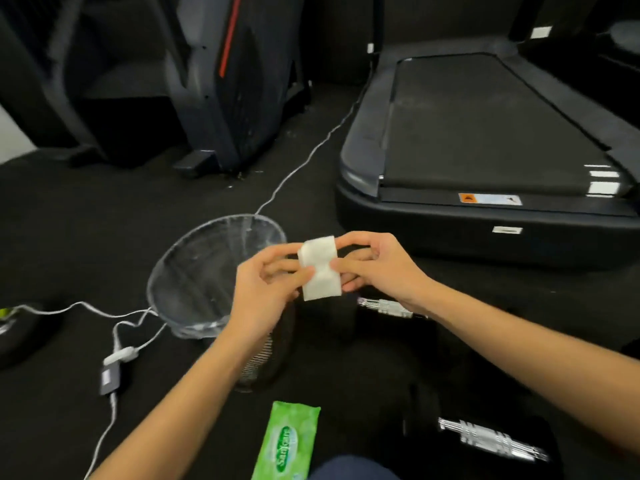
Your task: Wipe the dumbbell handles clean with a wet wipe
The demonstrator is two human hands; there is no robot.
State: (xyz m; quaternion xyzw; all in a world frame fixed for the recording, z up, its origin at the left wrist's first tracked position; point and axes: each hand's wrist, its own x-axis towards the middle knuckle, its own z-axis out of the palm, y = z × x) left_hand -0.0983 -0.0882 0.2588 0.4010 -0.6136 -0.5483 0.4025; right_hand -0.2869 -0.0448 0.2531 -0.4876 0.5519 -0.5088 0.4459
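A folded white wet wipe (320, 268) is held in the air between both hands. My left hand (265, 289) pinches its left edge and my right hand (372, 263) pinches its right edge. Two black dumbbells lie on the dark floor below. The chrome handle of one dumbbell (386, 306) shows just under my right wrist. The other dumbbell's chrome handle (491, 439) lies at the lower right, under my right forearm. A green pack of wet wipes (289, 443) lies on the floor near the bottom edge.
A wire waste bin (207, 271) with a clear liner stands left of my hands. A white cable (298, 164) and a power adapter (110, 375) run across the floor. A treadmill (485, 150) fills the right, and an exercise machine (225, 98) stands behind.
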